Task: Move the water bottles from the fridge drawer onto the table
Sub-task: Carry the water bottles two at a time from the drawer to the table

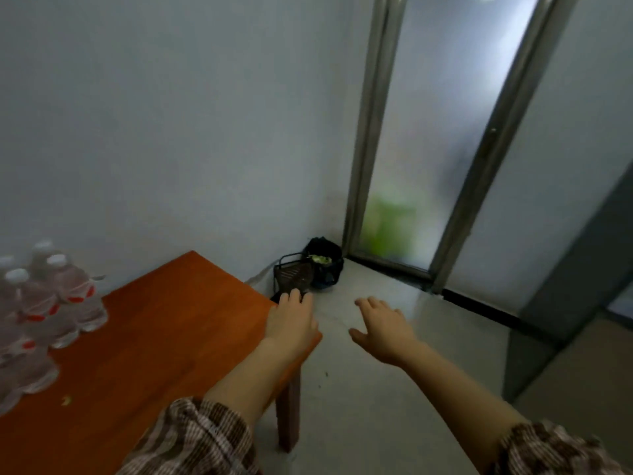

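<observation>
While our left hand (291, 318) hovers spread over the table (164, 337) corner, our right hand (383, 332) hangs spread and empty beyond its edge; at least five water bottles (51, 303) stand clustered on the table's far-left side.

The person wears a brown-and-white plaid shirt, its sleeves (191, 440) pushed up above bare forearms; both hands are bare, without rings.
</observation>
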Available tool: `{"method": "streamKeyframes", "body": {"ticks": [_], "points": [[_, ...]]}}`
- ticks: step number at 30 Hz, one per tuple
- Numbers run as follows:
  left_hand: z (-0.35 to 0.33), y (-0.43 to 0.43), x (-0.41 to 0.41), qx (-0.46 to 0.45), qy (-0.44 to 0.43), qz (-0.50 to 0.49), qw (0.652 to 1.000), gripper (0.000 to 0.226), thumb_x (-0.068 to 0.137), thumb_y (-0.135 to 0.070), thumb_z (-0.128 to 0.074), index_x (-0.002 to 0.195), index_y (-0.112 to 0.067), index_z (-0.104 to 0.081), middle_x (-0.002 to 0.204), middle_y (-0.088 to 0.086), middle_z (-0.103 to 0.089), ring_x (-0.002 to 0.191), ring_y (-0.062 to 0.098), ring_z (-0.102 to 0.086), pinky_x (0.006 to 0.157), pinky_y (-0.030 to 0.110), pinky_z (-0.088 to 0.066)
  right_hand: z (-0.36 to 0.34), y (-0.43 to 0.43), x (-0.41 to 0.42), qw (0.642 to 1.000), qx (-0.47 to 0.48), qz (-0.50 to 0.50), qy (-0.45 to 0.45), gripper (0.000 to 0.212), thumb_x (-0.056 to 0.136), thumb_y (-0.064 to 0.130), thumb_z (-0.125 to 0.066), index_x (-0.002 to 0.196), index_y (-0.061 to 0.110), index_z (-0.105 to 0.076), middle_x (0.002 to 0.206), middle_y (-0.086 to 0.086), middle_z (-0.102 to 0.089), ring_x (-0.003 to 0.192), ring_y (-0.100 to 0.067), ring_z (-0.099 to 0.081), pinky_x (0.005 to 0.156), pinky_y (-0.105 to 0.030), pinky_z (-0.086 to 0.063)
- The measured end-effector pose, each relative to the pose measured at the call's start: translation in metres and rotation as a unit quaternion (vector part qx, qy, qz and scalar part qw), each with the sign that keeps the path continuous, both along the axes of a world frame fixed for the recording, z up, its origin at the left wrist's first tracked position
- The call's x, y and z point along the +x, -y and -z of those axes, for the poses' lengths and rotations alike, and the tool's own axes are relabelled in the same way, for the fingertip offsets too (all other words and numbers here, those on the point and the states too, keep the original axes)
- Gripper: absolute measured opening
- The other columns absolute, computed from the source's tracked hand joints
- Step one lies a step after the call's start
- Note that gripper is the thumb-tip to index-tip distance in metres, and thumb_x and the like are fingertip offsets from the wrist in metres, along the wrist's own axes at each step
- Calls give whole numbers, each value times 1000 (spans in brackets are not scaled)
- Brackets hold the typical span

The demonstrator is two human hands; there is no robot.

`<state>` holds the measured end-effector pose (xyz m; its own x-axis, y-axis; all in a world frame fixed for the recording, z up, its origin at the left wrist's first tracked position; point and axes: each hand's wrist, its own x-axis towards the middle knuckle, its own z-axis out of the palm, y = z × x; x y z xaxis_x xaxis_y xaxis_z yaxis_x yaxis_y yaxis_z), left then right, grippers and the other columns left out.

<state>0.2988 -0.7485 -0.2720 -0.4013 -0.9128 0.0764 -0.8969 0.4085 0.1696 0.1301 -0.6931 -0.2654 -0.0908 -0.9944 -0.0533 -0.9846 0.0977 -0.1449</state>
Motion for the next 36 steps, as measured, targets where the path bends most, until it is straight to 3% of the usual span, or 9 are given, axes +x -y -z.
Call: {"method": "streamKeyframes", "body": {"ticks": [8, 16, 22, 28, 36], "points": [[-14, -89, -211, 13, -23, 155, 987, 41, 97, -29, -40, 135, -14, -41, 130, 11, -46, 120, 29, -43, 89, 40, -44, -22, -151, -189, 985, -22, 169, -8, 55, 95, 40, -49, 141, 13, -35, 142, -9, -43, 129, -29, -42, 104, -44, -37], [-23, -157, -403, 0, -12, 309, 951, 47, 95, -31, -43, 138, -12, -38, 133, 13, -42, 122, 32, -42, 90, 43, -45, -30, -256, -337, 947, -11, 318, -30, 60, 93, 40, -52, 142, 11, -34, 140, -11, -39, 129, -31, -37, 103, -48, -36], [-24, -188, -550, -11, -20, 397, 917, 41, 95, -31, -42, 131, -12, -43, 128, 12, -46, 119, 31, -45, 89, 43, -47, -36, -297, -454, 913, -28, 404, -44, 59, 92, 41, -54, 140, 13, -36, 140, -10, -40, 129, -29, -38, 103, -47, -37], [-24, -204, -695, -2, -26, 449, 893, 44, 96, -33, -42, 136, -14, -40, 135, 9, -44, 125, 29, -42, 94, 43, -44, -33, -321, -576, 879, -4, 476, -27, 60, 93, 42, -52, 142, 13, -33, 142, -9, -38, 132, -29, -35, 107, -47, -34], [-16, -228, -838, 35, -15, 496, 868, 45, 97, -35, -41, 138, -16, -39, 140, 7, -40, 128, 27, -37, 102, 42, -41, -24, -348, -706, 853, -3, 522, -10, 59, 94, 41, -52, 143, 14, -32, 142, -9, -38, 133, -28, -35, 107, -46, -35]]}}
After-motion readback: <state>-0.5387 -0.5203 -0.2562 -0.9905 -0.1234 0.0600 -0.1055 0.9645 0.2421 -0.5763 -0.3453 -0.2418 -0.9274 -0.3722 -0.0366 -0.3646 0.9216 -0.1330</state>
